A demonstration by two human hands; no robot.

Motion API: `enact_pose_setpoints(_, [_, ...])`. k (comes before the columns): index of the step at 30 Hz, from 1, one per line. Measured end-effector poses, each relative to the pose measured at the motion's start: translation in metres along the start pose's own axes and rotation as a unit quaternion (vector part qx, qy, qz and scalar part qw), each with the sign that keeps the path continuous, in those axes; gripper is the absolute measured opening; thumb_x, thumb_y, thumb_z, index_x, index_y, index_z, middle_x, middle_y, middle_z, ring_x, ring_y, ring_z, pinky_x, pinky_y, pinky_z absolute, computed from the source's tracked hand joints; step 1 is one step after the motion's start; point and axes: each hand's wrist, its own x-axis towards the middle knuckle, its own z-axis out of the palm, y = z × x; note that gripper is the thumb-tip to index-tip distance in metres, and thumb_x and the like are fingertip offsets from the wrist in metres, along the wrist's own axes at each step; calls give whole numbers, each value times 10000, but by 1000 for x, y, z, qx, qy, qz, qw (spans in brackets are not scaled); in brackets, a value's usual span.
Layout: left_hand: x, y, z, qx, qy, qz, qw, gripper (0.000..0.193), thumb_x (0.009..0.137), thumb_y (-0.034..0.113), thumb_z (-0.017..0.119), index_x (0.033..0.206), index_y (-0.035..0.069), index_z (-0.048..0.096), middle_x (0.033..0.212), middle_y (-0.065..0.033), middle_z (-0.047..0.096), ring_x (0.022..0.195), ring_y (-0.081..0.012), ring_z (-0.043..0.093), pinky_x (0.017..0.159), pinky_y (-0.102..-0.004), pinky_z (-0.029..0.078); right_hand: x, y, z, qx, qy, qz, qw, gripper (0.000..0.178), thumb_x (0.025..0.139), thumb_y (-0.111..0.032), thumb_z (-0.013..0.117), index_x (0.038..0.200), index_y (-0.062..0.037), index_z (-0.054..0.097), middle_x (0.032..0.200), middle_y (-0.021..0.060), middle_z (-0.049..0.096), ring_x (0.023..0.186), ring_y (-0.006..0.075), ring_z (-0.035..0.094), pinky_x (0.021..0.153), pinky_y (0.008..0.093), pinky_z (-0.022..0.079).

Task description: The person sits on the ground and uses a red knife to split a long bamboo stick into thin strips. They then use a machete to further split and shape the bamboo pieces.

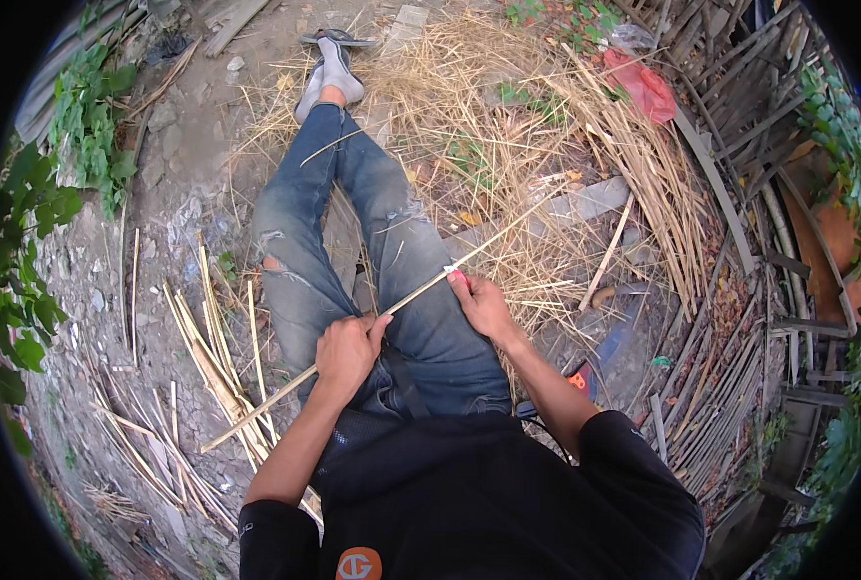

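A long, thin bamboo strip [416, 293] lies slantwise above my thighs, its near end low at the left and its far end up at the right. My left hand [346, 356] is closed round it near the middle, thumb along the top. Farther up the strip, my right hand [486, 309] is closed with the thumb pressed at it. A small red-and-white thing [458, 277] shows between that thumb and the strip; its kind is not clear. My legs in torn jeans [300, 193] stretch forward, crossed at the ankles.
Split bamboo strips [220, 358] lie at my left, with a larger bundle [643, 159] at the far right. Thin shavings [450, 106] cover the ground ahead. A red plastic bag [640, 87] lies beyond the bundle. By my right hip is an orange-and-black tool handle [579, 379].
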Motion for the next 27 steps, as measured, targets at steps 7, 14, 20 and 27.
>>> enact_pose_setpoints(7, [16,20,0,-93,-60,-67,992,390,990,440,664,1003,80,811,794,-241,706,805,-462,691,744,-516,552,3,-24,-13,26,-184,-20,982,542,1061,-462,559,960,47,715,747,146,697,682,196,638,689,375,509])
enact_pose_setpoints(14, [11,4,6,-65,-50,-43,996,438,996,471,632,929,70,794,788,-244,703,804,-480,684,718,-537,547,-4,6,-8,372,-18,96,923,414,1060,-360,618,757,-78,589,631,-74,463,578,40,405,526,282,309])
enact_pose_setpoints(20, [7,3,6,-50,-6,0,999,427,976,454,659,907,48,772,806,-223,706,781,-464,686,691,-535,539,1,-11,0,208,108,15,972,287,969,-274,748,880,-4,713,687,-44,598,597,49,475,541,269,377])
enact_pose_setpoints(27, [5,5,7,-8,27,18,999,353,926,412,737,1002,75,810,829,-184,706,769,-422,699,685,-516,532,8,-10,-2,169,88,1,982,204,927,-180,776,868,12,739,633,-16,607,604,66,498,566,292,416])
